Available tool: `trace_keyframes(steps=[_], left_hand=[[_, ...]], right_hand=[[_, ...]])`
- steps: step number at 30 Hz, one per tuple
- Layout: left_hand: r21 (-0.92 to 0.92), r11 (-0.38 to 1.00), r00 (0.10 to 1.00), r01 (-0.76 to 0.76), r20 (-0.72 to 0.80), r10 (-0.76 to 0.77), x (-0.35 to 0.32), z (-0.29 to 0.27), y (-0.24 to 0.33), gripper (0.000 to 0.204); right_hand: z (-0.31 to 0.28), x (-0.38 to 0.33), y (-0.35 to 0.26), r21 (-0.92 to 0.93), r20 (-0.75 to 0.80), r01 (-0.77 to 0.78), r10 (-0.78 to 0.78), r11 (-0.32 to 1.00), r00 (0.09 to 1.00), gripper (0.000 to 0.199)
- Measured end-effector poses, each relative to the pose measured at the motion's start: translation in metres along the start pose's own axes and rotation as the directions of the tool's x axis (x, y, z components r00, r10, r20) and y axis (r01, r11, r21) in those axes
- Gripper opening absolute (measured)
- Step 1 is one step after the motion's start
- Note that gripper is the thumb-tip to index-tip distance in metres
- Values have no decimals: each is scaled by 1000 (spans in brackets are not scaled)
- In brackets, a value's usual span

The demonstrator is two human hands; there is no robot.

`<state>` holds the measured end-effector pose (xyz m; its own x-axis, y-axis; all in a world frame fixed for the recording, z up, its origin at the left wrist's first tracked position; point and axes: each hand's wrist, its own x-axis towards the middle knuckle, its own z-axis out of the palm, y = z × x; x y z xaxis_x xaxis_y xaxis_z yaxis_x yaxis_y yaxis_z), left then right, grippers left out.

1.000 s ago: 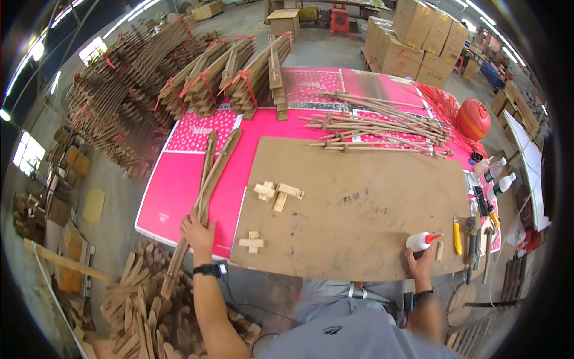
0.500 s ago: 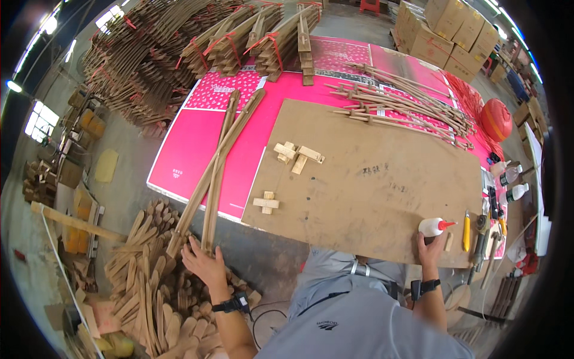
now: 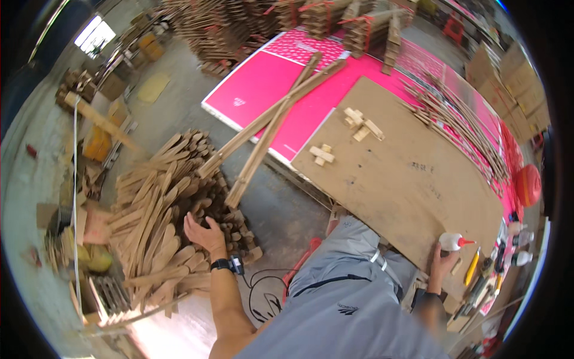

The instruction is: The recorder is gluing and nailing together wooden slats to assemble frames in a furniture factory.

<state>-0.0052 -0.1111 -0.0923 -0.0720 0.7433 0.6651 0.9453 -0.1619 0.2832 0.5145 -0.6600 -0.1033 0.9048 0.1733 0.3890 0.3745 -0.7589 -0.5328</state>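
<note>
Head view. Left hand (image 3: 203, 233), fingers spread wide and holding nothing, hovers over the heap of wooden slats (image 3: 158, 209) on the floor beside the tabletop (image 3: 412, 179). Likely risk: pulling one slat could shift the loosely stacked heap, or dislodge the two long strips (image 3: 269, 128) leaning from the tabletop's edge onto it. Right hand (image 3: 442, 263) rests at the tabletop's near edge, touching the glue bottle (image 3: 452, 242); its grip cannot be told.
</note>
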Motion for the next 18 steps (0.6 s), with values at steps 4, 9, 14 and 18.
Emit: trace_keyframes(steps=[4, 9, 14, 18], left_hand=[[197, 921, 937, 337, 24, -348, -15, -23, -89, 69], [489, 813, 922, 316, 42, -385, 24, -34, -122, 79], [380, 326, 327, 866, 63, -943, 9, -59, -219, 94], [260, 189, 125, 947, 246, -961, -21, -47, -248, 82]], right_hand=[[-5, 8, -12, 22, 24, 60, -60, 998, 998, 60], [-11, 8, -15, 61, 34, -6, 4, 998, 999, 55], [-1, 14, -5, 0, 16, 46, -46, 999, 999, 60], [-16, 8, -22, -152, -24, 29, -32, 988, 999, 52]])
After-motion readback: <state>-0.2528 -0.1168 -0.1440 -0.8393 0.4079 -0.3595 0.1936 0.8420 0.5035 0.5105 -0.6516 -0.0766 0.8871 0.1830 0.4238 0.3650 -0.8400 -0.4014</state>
